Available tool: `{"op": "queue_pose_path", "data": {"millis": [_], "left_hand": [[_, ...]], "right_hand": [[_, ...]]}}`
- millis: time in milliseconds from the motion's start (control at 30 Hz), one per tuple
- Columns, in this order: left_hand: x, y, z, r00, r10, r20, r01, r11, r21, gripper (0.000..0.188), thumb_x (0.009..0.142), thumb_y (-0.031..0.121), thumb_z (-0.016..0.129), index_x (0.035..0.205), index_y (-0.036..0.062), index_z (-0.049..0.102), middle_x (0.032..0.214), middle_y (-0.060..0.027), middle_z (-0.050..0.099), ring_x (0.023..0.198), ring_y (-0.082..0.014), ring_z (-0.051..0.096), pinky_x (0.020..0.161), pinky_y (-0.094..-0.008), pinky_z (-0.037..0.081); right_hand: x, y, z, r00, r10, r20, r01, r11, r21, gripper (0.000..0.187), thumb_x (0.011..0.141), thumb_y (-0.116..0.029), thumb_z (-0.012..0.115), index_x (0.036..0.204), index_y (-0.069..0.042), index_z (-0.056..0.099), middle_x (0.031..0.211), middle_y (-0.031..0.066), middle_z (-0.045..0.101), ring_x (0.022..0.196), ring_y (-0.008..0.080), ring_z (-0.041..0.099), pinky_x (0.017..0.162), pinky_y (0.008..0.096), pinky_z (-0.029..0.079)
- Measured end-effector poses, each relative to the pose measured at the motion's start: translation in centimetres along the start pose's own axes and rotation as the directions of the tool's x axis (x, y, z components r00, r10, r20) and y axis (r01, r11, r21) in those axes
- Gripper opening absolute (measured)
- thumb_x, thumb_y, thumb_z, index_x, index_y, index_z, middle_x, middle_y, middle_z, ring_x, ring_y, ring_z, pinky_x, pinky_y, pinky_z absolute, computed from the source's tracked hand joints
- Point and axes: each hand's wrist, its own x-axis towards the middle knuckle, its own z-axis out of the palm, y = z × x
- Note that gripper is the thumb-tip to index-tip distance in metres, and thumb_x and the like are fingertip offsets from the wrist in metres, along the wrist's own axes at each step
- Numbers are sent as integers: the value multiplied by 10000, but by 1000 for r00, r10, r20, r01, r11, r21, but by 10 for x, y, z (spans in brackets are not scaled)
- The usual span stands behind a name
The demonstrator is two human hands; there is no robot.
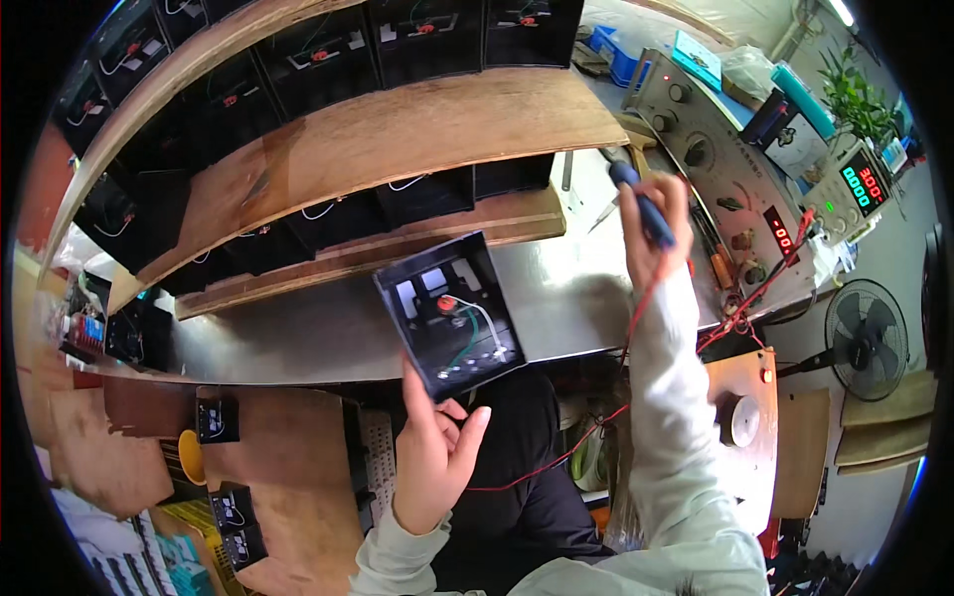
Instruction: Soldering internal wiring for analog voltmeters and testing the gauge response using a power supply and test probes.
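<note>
My left grip has hold of an open black box at its lower left side, thumb standing clear; the box tilts over the near edge of the metal counter, and whether it rests there I can't tell. Inside I see a red part with a white wire. My right grip clasps a dark blue tool handle. Beyond, a wooden shelf carries more boxes; a fan stands far right.
</note>
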Motion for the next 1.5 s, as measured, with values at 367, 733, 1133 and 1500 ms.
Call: {"op": "queue_pose_path", "data": {"millis": [367,733,1133,1500], "left_hand": [[20,50,-9,827,514,-226,-289,734,615,341,792,87,801,1122,48,725,768,-44,590,697,-212,561,665,-362,469],[111,51,-6,572,730,374,-779,340,527,256,720,96,796,974,128,792,1014,-10,733,1087,-262,614,934,-391,423],[111,42,1,531,773,347,-782,289,552,173,728,79,766,898,106,755,939,14,695,994,-202,641,833,-365,450],[110,51,-13,513,756,407,-849,376,372,222,677,-56,773,880,21,726,852,-64,612,884,-261,605,747,-366,502]], "right_hand": [[-134,-74,-9,998,-5,56,-5,987,163,415,733,71,800,1062,-62,586,1026,144,588,745,246,636,626,325,532],[-141,-89,0,998,18,57,-20,999,32,497,715,28,847,1105,-74,556,1026,160,593,900,317,641,780,385,546],[-135,-99,11,991,47,125,-57,996,74,372,774,70,748,1080,-63,583,1005,141,568,869,324,640,736,372,546],[-128,-82,5,997,-77,21,71,978,194,300,827,57,714,1087,-65,627,1102,161,598,905,307,670,762,350,556]]}}
